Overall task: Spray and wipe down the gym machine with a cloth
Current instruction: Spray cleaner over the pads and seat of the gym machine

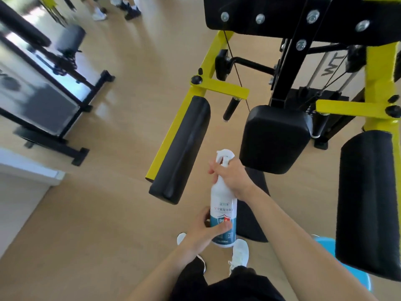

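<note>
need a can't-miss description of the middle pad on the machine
Find the yellow-framed gym machine. Between its left long pad and right long pad sits the middle pad. It alone is squarish with rounded corners; the neighbours are long rolls.

bottle (223,205) before seat pad (274,137) | arm pads (180,148) either side (of seat)

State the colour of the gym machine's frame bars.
The frame bars are bright yellow, seen best in the head view.
</note>
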